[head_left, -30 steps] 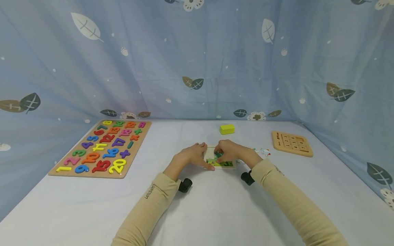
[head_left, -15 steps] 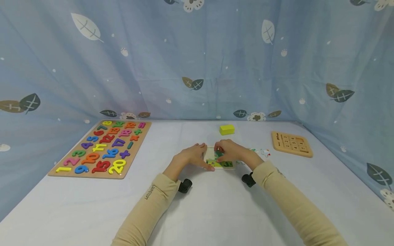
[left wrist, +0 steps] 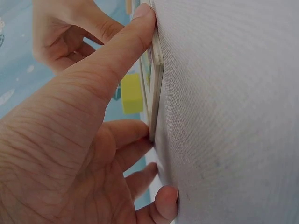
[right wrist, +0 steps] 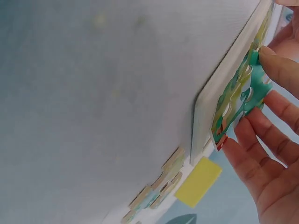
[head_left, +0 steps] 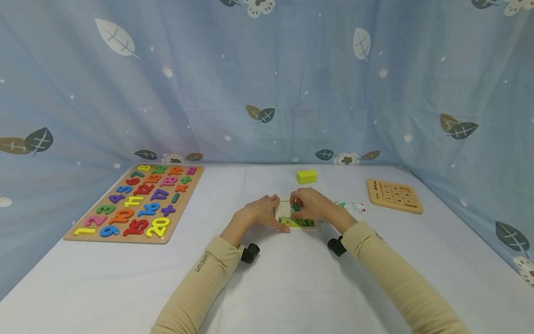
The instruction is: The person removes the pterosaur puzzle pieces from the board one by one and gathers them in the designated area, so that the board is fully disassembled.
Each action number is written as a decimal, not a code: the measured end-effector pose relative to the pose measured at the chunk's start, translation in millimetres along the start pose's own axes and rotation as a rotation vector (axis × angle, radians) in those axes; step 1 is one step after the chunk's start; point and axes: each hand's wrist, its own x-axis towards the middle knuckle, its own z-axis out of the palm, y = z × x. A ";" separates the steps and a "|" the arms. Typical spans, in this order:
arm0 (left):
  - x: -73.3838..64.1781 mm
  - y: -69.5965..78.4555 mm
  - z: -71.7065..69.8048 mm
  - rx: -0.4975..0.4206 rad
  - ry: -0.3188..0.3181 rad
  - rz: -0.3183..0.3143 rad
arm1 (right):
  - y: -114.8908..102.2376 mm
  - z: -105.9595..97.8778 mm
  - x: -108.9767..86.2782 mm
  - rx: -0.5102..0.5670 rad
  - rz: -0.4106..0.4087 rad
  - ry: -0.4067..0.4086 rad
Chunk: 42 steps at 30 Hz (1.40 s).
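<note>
- The puzzle tray [head_left: 284, 210] lies flat in the middle of the white table [head_left: 267, 292], in front of the person. Call its far side 12 o'clock.
- Done so far: yellow and green picture pieces [head_left: 297, 223] fill the near side, at 6 o'clock. The tray looks roughly half full.
- Left to fill: the tray shows bare pale wood at 10 o'clock, so the picture does not look finished.
- The right hand [head_left: 314, 204] pinches a green piece [right wrist: 257, 88] between its thumb and fingers, over the middle of the tray.
- That hand covers much of the 2 o'clock side, so it is hard to tell how many pieces sit there, or if the green one lies flat.
- The left hand [head_left: 263, 211] has its thumb and fingers spread wide, touching the tray's edges around 8 and 9 o'clock. It seems to keep the tray steady.
- A few loose pieces [head_left: 359, 208] lie just outside the tray, around 3 o'clock. They look like the ones left over.
- A yellow block [head_left: 307, 176] sits farther off, near 12 o'clock.
- A small wooden number board [head_left: 378, 194] is well away, between 2 and 3 o'clock.
- A big board of bright numbers [head_left: 182, 204] is well away at 9 o'clock.
- Behind it all hangs a blue leafy curtain [head_left: 267, 60].
</note>
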 end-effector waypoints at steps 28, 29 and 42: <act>0.0 2.7 0.3 0.018 -0.002 0.006 | -5.5 -4.7 1.6 -0.037 0.020 -0.056; -0.1 2.8 0.2 0.016 -0.002 0.007 | -5.1 -5.6 1.0 -0.024 0.018 -0.057; -1.0 1.3 0.7 0.009 0.013 -0.004 | 12.1 -21.3 -13.6 0.033 -0.046 -0.004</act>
